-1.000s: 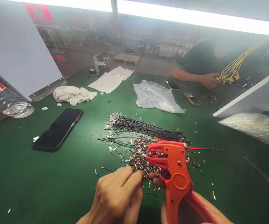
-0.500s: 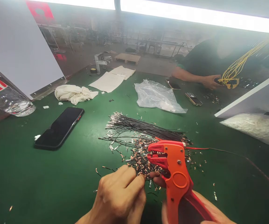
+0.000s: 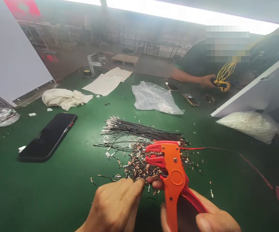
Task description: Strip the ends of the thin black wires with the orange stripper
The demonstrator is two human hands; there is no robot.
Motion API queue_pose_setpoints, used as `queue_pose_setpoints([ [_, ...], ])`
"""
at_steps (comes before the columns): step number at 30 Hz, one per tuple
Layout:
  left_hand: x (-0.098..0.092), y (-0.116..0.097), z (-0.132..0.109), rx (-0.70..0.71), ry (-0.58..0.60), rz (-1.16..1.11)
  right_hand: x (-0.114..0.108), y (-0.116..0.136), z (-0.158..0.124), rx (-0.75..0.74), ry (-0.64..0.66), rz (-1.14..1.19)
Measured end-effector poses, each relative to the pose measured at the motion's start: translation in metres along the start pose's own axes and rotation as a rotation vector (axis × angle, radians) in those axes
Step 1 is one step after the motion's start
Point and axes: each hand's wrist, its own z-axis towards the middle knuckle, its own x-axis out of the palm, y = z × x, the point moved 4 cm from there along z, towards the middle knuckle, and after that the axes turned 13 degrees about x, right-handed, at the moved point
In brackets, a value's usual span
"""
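An orange and red wire stripper (image 3: 176, 177) is held in my right hand (image 3: 214, 209), its jaws facing left over a pile of short wire offcuts (image 3: 140, 164) with copper ends. Close by on the left, my left hand (image 3: 116, 203) has its fingers curled together at the near edge of the pile. Its fingertips are hidden, so what they pinch cannot be made out. Beyond the pile lies a bundle of black wires (image 3: 139, 127) with metal terminals at the left end. A thin red and dark wire (image 3: 212, 148) runs right from behind the stripper.
On the green table (image 3: 64, 190) lie a black phone (image 3: 49, 137), a cream cloth (image 3: 65, 98), paper sheets (image 3: 103, 84), a clear plastic bag (image 3: 155, 98) and a filled bag (image 3: 249, 125). Across the table, a person's hand (image 3: 207, 81) holds a part with yellow wires.
The view has shifted a little to the right, so table items sit further left. My right thumb shows more. The stripper stays over the offcuts, and a red object appears at the right edge.
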Motion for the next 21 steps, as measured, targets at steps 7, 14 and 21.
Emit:
queue_pose_setpoints([
  [7,-0.028,0.009,0.011,-0.153,-0.102,0.219,0.005,0.006,0.008,-0.076,0.157,0.066],
  [14,-0.026,0.009,0.015,-0.115,-0.166,0.129,0.008,0.002,0.009,-0.032,0.173,0.111],
  [21,-0.025,0.008,0.015,-0.097,-0.167,0.112,0.008,0.001,0.011,-0.034,0.181,0.121],
])
